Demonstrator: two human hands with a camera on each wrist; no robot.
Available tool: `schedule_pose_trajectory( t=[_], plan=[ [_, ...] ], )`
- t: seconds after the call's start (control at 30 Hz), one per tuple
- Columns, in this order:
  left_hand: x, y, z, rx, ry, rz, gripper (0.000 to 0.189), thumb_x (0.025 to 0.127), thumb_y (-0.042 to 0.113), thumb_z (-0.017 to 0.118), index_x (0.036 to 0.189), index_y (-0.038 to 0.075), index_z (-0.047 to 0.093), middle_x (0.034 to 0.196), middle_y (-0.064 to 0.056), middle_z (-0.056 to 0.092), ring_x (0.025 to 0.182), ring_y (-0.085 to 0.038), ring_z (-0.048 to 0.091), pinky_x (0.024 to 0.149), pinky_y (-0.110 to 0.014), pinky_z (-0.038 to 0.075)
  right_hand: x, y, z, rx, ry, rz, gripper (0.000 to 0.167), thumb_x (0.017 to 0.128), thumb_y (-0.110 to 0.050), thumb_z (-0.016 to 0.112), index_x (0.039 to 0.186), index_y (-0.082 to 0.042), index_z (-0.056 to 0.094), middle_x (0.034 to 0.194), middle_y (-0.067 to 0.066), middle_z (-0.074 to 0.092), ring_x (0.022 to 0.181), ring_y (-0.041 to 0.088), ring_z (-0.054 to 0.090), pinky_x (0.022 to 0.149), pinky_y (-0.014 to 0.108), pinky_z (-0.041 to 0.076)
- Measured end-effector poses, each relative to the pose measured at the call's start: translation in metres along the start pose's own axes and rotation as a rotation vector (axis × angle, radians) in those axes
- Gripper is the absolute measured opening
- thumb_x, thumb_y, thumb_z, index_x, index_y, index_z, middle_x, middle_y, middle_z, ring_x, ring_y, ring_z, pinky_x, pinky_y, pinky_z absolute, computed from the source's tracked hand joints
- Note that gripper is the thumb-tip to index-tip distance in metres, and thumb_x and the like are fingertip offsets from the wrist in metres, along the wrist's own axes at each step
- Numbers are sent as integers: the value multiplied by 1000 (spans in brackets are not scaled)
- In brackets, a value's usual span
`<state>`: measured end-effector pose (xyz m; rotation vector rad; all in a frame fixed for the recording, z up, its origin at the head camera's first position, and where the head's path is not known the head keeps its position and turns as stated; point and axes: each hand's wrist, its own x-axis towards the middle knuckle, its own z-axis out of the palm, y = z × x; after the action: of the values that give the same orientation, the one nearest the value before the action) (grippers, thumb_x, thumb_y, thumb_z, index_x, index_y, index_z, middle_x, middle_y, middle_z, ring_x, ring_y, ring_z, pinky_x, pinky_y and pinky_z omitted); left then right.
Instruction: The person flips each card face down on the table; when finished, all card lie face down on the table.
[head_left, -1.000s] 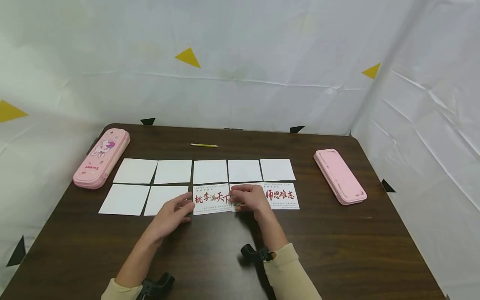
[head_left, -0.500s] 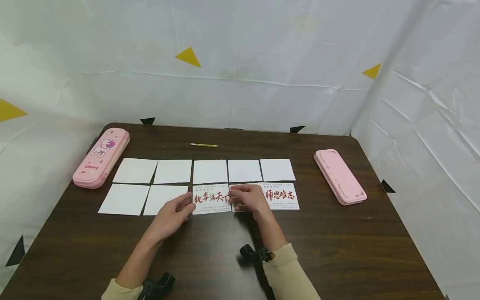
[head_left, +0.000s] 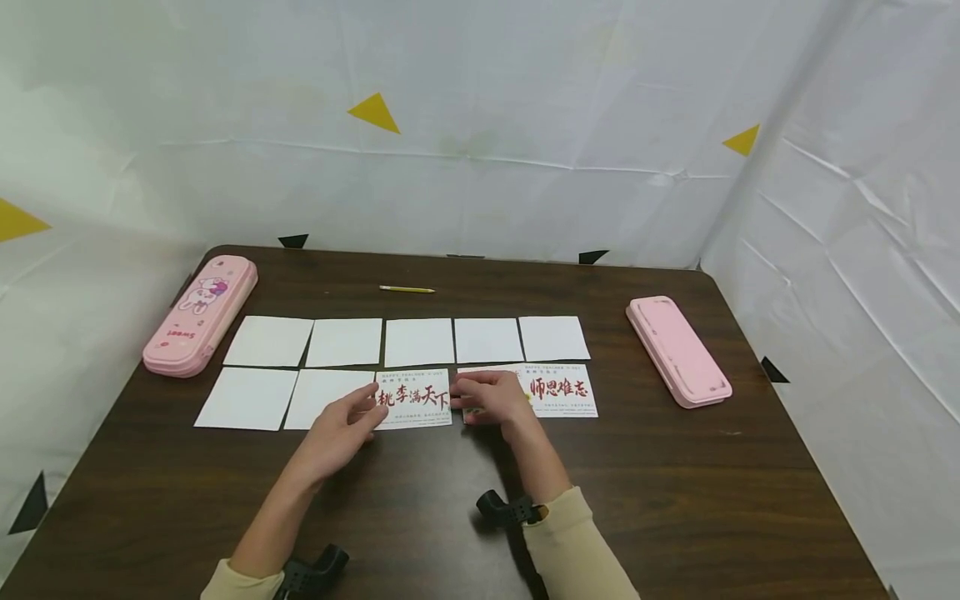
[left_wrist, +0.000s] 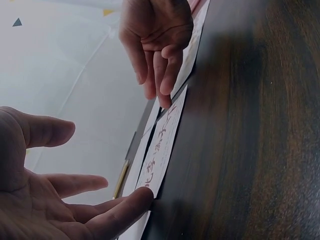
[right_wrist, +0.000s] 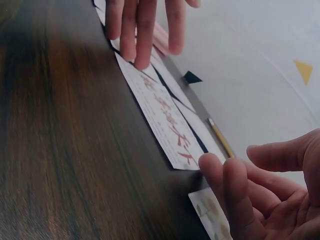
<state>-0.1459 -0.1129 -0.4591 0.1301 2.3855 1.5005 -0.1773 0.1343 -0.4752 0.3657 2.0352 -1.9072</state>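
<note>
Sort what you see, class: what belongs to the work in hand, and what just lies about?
Seemingly in the job:
left hand
right hand
lettered card between them
lettered card at the near row's right end
plain white cards

Seemingly lying about:
yellow pencil
left pink case
right pink case

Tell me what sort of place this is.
Probably a screened-off recording booth, though the pictures can't confirm that: white sheeting hangs behind and beside the dark table, yellow triangles mark that sheeting, and the person wears black wrist devices.
</note>
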Motion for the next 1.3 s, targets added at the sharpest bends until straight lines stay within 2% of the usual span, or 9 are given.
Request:
schedule_pose_trajectory(
  t=[0.17, 0.47, 0.67, 0.93, 1.13, 1.3],
  plan=[
    [0, 1, 0, -47, -6, 10, 57, 101, 22, 56, 148, -4, 37, 136, -30, 50, 114, -37, 59, 88, -43, 54, -1, -1, 2, 35, -11, 31, 36, 96, -16, 65, 126, 5, 63, 111, 19, 70, 95, 25, 71, 61, 25, 57],
    [9, -6, -1, -100, -5, 2, 56, 101, 21, 55, 147, -5, 37, 137, -32, 48, 113, -39, 59, 84, -40, 56, -1, 1, 1, 123, 9, 64, 37, 95, -17, 66, 126, 3, 63, 112, 17, 70, 94, 24, 72, 63, 25, 57],
    [7, -6, -2, -142, -31, -3, 57, 102, 21, 54, 149, -5, 34, 139, -33, 45, 117, -40, 57, 86, -43, 55, 1, 4, 0, 166, 5, 81, 37, 94, -14, 67, 126, 3, 63, 113, 18, 70, 92, 22, 72, 65, 26, 57],
    [5, -4, -3, -157, -49, -5, 57, 102, 21, 53, 149, -5, 33, 142, -33, 42, 121, -41, 54, 88, -43, 54, 4, 3, 1, 210, 2, 81, 39, 92, -12, 69, 127, 2, 63, 111, 18, 71, 81, 15, 72, 57, 20, 54],
    [6, -5, -3, -173, -39, 1, 55, 102, 20, 53, 148, -6, 35, 140, -33, 44, 119, -40, 54, 87, -42, 55, 8, 0, 6, 180, 9, 68, 37, 89, -10, 71, 124, 2, 65, 97, 11, 72, 65, 7, 65, 48, 16, 45],
    [6, -7, -2, -175, -39, 1, 56, 102, 20, 53, 148, -6, 35, 139, -32, 45, 117, -40, 56, 86, -42, 55, 12, 0, 12, 61, 46, -7, 29, 88, -12, 72, 114, 1, 71, 82, 3, 67, 59, 8, 57, 45, 19, 38]
  ],
)
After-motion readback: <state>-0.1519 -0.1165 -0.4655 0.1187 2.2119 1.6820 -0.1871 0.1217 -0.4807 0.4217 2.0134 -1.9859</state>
